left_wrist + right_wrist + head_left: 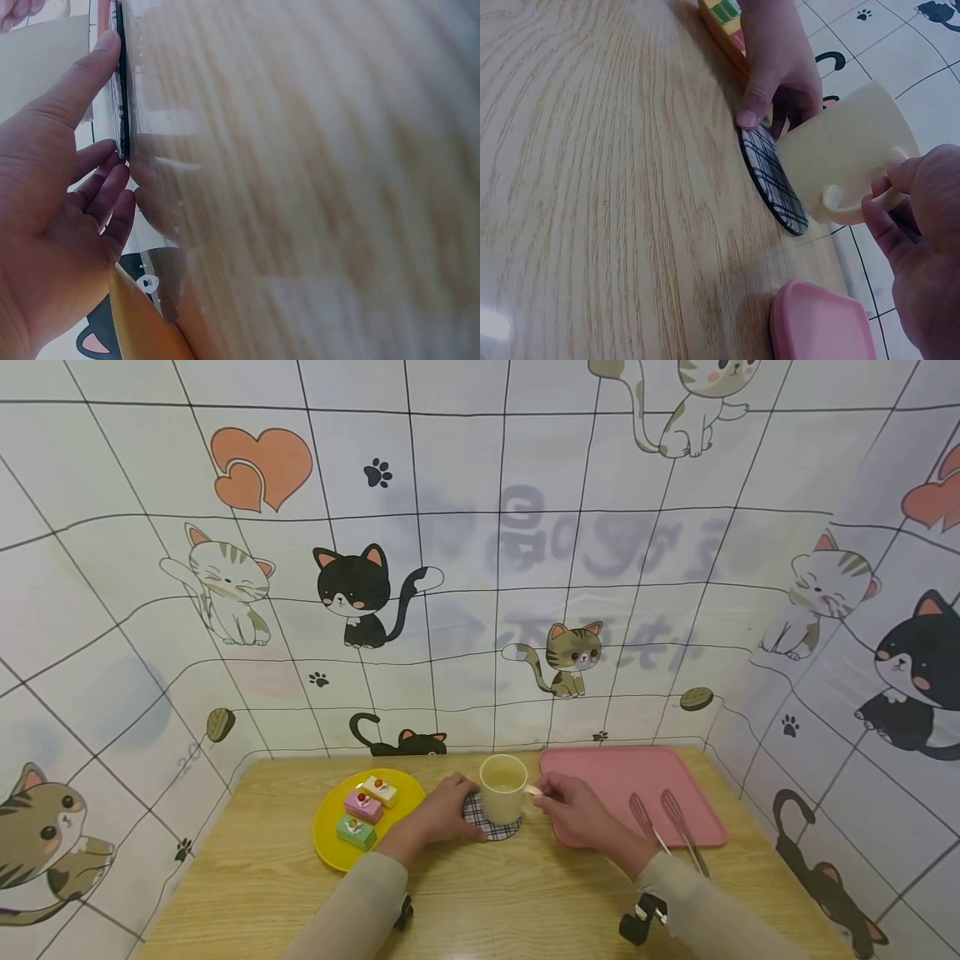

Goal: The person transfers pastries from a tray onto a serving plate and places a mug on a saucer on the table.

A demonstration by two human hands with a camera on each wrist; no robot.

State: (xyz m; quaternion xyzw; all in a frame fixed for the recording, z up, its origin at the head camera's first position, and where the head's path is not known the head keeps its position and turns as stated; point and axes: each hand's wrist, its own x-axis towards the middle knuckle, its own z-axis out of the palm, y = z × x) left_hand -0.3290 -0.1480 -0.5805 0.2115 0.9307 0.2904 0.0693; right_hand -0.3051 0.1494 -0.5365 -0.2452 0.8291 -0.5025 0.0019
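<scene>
A cream mug [504, 793] is upright at the middle of the table, on or just above a round black-and-white plaid coaster [769, 176]. My right hand [573, 806] pinches the mug's handle [847, 214] between thumb and fingers. On the other side, my left hand [442, 814] holds the coaster by its left edge. Its thumb [750, 118] lies at the near rim of the coaster, and its other fingers [112, 191] reach round toward the far side. The mug's interior looks pale, and its contents cannot be made out.
Left of the hands, a yellow plate [326, 831] carries three small cake pieces, white, pink [363, 806] and green. A pink tray [600, 768] lies at the right, with two forks or whisk-like utensils [678, 818] across its front edge. Cat-patterned walls [465, 693] enclose the table's back and sides.
</scene>
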